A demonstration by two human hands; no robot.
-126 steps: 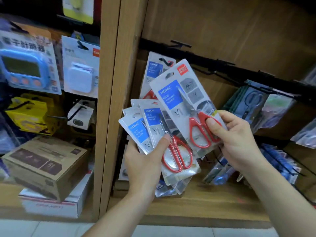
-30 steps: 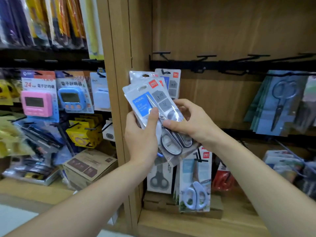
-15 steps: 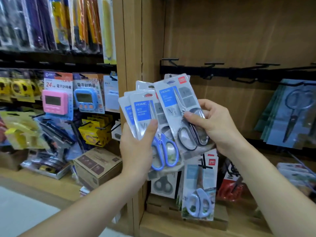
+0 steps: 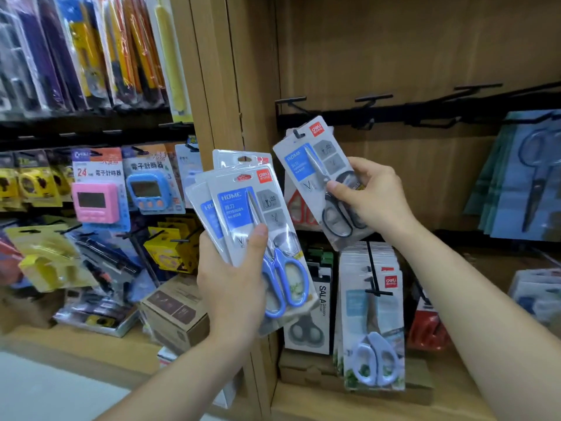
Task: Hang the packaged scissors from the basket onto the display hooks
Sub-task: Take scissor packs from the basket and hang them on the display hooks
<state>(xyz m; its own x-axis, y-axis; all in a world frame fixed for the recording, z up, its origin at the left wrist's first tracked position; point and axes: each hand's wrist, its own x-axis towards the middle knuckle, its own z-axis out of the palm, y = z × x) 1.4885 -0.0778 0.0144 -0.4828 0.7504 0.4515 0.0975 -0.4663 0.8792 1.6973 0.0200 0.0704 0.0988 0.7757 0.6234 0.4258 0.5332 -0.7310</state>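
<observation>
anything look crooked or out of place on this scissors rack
Nothing damaged or spilled. The black-handled pack in the right hand sits tilted, its top near the leftmost hook, not hanging straight. The left hand holds a fanned stack of packs, a blue-handled pack in front. Middle hooks on the rail are bare.

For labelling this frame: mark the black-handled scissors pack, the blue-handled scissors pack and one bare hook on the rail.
black-handled scissors pack (image 4: 299, 165): head view, on its blue label.
blue-handled scissors pack (image 4: 232, 208): head view, on its blue label.
bare hook (image 4: 374, 97): head view, on its front crossbar.
</observation>
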